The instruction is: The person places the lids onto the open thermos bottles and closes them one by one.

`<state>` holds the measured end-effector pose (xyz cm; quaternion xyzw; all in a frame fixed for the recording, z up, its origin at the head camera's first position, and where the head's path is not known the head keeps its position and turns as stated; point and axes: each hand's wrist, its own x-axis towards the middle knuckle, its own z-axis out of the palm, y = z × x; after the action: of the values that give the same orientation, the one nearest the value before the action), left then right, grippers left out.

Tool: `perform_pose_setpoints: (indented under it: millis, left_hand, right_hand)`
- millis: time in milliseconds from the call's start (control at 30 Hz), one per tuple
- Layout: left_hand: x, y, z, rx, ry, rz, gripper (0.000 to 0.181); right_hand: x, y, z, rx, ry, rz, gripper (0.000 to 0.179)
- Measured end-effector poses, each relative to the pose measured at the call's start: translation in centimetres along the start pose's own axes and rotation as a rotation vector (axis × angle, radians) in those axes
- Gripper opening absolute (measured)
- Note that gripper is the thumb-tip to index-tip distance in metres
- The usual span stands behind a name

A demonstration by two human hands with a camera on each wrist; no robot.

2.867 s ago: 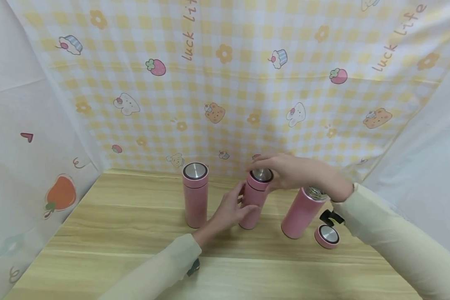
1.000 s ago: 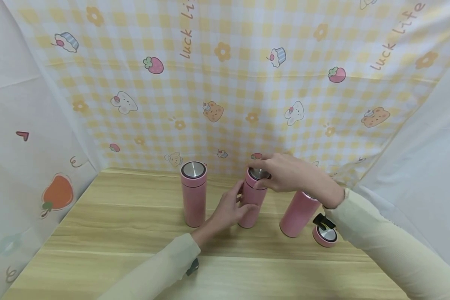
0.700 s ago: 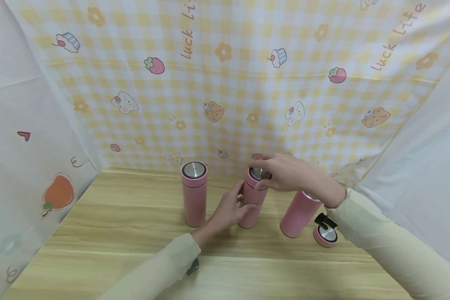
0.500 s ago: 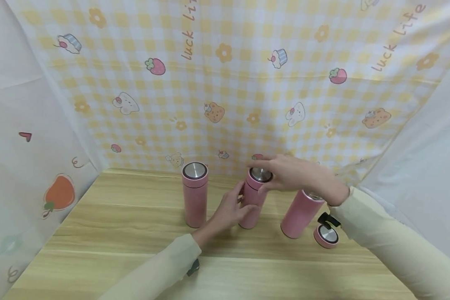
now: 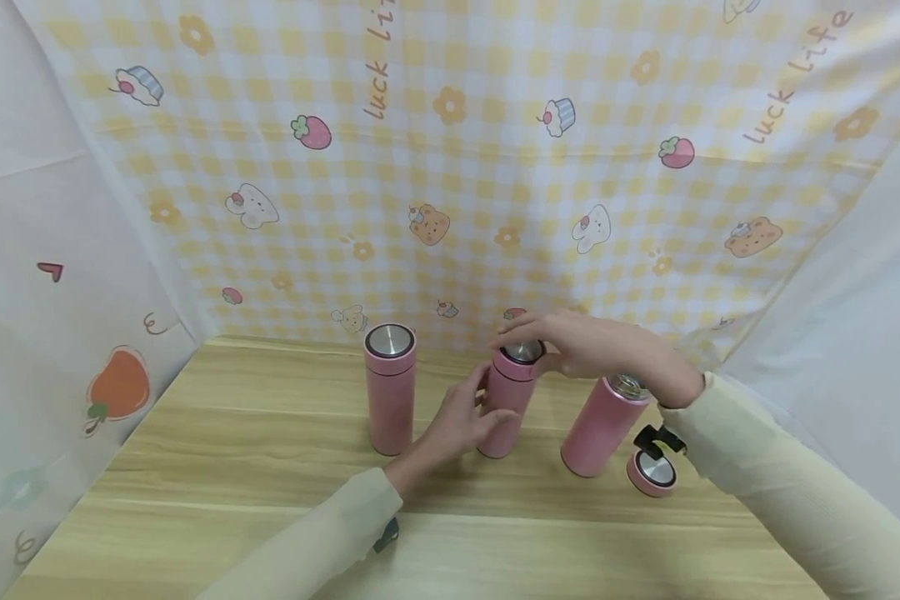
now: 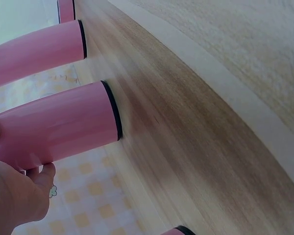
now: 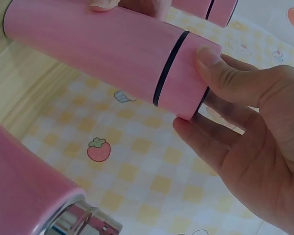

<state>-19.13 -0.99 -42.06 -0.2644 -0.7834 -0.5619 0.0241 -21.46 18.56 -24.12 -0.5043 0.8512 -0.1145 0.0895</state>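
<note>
Head view shows the left hand point(image 5: 457, 421) coming in low from the near edge, palm turned toward the middle bottle point(image 5: 512, 395), its thumb across the front and its fingers curled behind, gripping the body. The right hand point(image 5: 581, 343) arches over the top from the right side, knuckles raised and wrist bent; the right wrist view shows the thumb flat against the side of the lid point(image 7: 188, 73) and fingers at its far edge, holding it between them. A dark ring runs between that lid and the body.

The middle bottle stands on the wooden table point(image 5: 217, 483), between two others. To its left, well clear of both hands, is a capped pink bottle point(image 5: 392, 408). To its right, partly beneath the right forearm in the head view, is an uncapped pink bottle point(image 5: 600, 429) with a bare metal neck. Just beside that lies a loose lid point(image 5: 654, 473), metal face up. Behind hangs a yellow-checked cloth point(image 5: 487, 175).
</note>
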Motion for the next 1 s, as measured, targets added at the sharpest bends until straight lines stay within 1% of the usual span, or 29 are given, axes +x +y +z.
perform_pose_setpoints:
  millis: [200, 367, 567, 800, 900, 1000]
  left_hand:
    - [-0.03, 0.09, -0.09, 0.011, 0.004, -0.003, 0.066]
    - [0.04, 0.16, -0.11, 0.006, 0.007, 0.001, 0.066]
    - [0.01, 0.25, -0.07, 0.004, 0.003, -0.002, 0.065]
    - [-0.02, 0.29, 0.02, 0.023, -0.001, -0.004, 0.059]
    - [0.01, 0.27, 0.07, 0.022, -0.003, -0.018, 0.060]
    - [-0.01, 0.25, 0.13, 0.017, 0.000, -0.023, 0.062]
  right_hand:
    - [0.15, -0.44, -0.02, -0.011, 0.016, -0.010, 0.056]
    - [0.22, -0.33, 0.12, -0.030, 0.024, -0.017, 0.056]
    - [0.22, -0.30, 0.17, -0.035, 0.024, -0.003, 0.057]
    - [0.33, -0.55, 0.33, -0.075, 0.053, 0.070, 0.051]
    - [0.43, -0.61, 0.64, -0.110, 0.074, 0.088, 0.050]
    - [0.47, -0.81, 0.85, -0.143, 0.088, 0.112, 0.051]
